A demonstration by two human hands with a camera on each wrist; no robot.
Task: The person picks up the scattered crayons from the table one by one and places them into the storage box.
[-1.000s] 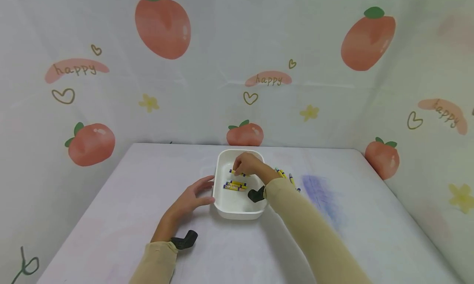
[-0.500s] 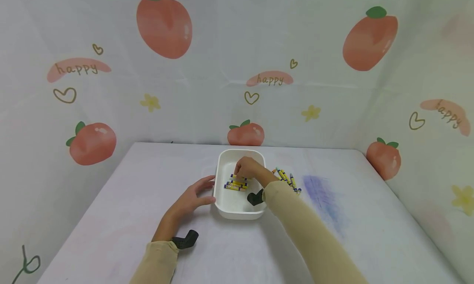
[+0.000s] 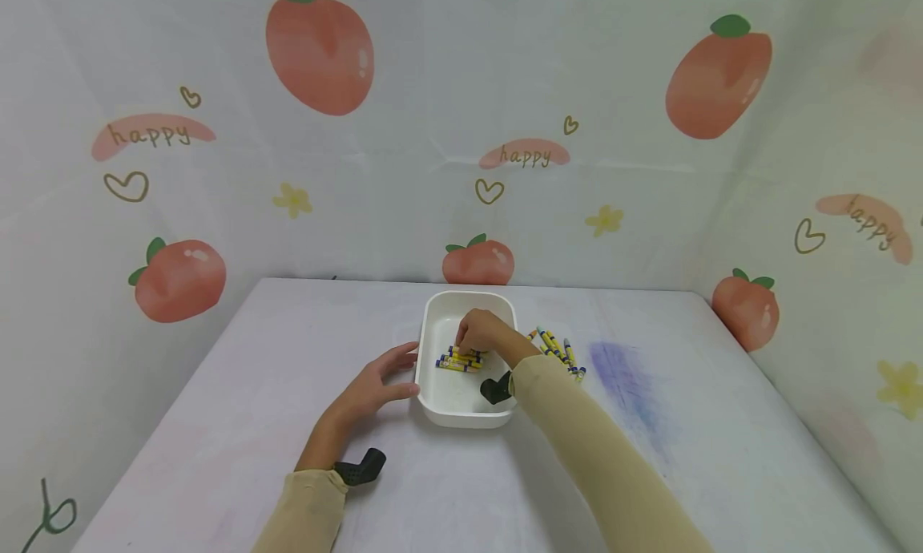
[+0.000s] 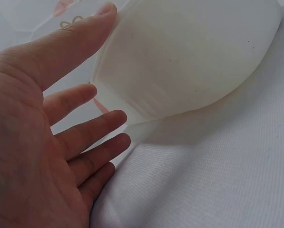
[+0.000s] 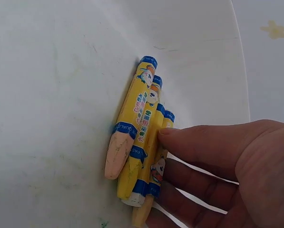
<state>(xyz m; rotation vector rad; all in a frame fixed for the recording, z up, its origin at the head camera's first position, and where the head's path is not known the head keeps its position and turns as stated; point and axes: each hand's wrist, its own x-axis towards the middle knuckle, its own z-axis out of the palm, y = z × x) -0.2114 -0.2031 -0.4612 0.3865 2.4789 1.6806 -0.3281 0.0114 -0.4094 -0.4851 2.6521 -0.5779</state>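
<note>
In the head view, a white plastic tub (image 3: 467, 419) stands on the table. My right hand (image 3: 485, 333) reaches inside it. In the right wrist view, its thumb and fingers pinch an oil pastel (image 5: 157, 172) in a yellow and blue wrapper with a pale orange tip. That pastel lies against a row of others on the tub floor, including a peach-tipped pastel (image 5: 132, 107) and a yellow-tipped pastel (image 5: 129, 178). My left hand (image 3: 368, 389) has its fingers spread and loosely bent at the tub's left wall, thumb near the rim in the left wrist view.
Several loose oil pastels (image 3: 554, 345) lie on the white-covered table (image 3: 324, 320) just right of the tub, partly behind the right forearm. A blue-purple smudge (image 3: 620, 377) marks the cloth further right. A printed curtain (image 3: 404, 136) hangs behind the table.
My right hand has moved down and slightly toward me inside the tub, bringing its pastel up to the row. The left hand keeps its place at the tub wall.
</note>
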